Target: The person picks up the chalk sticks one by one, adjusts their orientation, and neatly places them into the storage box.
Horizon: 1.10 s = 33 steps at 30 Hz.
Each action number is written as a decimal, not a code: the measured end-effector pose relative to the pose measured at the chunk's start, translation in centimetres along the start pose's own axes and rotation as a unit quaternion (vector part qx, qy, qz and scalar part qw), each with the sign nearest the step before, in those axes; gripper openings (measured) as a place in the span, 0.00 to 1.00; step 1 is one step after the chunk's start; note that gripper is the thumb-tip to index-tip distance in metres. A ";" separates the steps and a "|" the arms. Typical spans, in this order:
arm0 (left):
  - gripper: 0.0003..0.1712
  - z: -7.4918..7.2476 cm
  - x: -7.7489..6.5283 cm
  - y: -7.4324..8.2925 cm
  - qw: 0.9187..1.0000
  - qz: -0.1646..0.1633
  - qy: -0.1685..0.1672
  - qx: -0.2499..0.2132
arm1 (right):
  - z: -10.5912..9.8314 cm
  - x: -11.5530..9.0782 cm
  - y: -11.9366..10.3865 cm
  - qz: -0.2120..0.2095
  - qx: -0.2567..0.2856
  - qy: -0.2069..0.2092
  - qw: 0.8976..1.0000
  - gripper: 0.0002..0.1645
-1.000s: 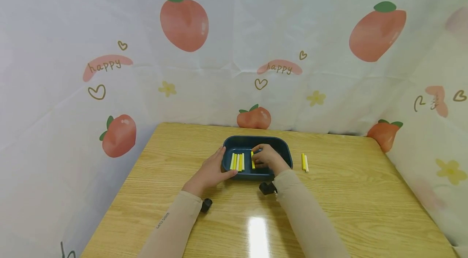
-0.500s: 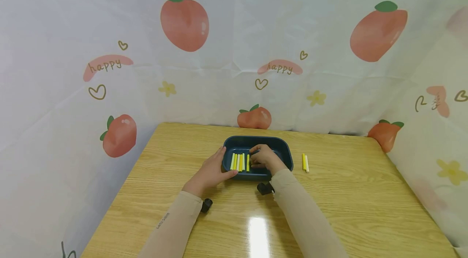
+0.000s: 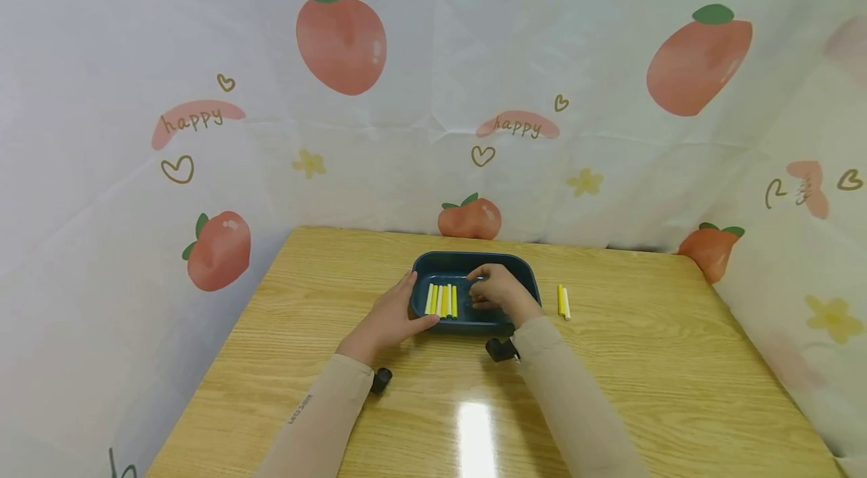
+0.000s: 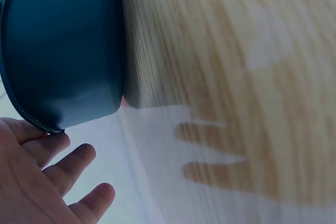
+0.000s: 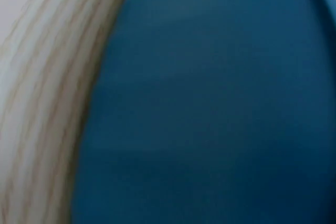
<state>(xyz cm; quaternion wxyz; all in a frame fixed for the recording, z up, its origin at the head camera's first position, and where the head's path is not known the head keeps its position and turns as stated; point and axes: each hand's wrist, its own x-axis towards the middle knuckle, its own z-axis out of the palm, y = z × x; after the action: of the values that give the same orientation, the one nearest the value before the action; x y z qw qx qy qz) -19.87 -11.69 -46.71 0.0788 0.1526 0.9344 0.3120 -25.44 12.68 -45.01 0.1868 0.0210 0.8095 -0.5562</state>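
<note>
In the head view, a row of several white and yellow chalk sticks [image 3: 442,301] lies side by side in the left part of a dark blue tray [image 3: 467,328]. My left hand [image 3: 389,318] rests against the tray's left end, thumb over the front rim. Its spread fingers [image 4: 71,166] show in the left wrist view, fingertips at the tray's rim. Over the tray's right part is my right hand [image 3: 500,293], fingers loosely bent with no chalk seen between them, a short gap from the row. The right wrist view shows only the tray's blue outer wall [image 5: 210,103] and the table.
Two more chalk sticks, a yellow one [image 3: 561,300] and a white one [image 3: 567,303], lie together on the wooden table [image 3: 677,357] right of the tray. A printed white cloth [image 3: 406,162] hangs behind the table and along its sides.
The yellow chalk stick that my right hand held has moved left and now lies at the right end of the row. My right hand has let go and drawn slightly right; the left stays put.
</note>
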 end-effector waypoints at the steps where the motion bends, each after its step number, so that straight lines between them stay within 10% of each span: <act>1: 0.60 0.0 0.0 0.0 1.000 0.000 0.001 -0.001 | -0.2 -0.2 -0.1 -0.002 -0.003 -0.002 1.000 0.23; 33: 0.62 -0.1 0.1 0.0 1.000 0.000 -0.003 0.015 | -4.2 -4.4 -2.7 -0.052 -0.079 -0.047 0.994 0.21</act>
<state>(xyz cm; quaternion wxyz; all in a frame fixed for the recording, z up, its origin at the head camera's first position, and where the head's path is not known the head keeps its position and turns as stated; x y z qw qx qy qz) -20.01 -11.70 -46.68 0.0794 0.1544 0.9389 0.2973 -23.16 16.27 -39.85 0.1963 -0.0624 0.8413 -0.4998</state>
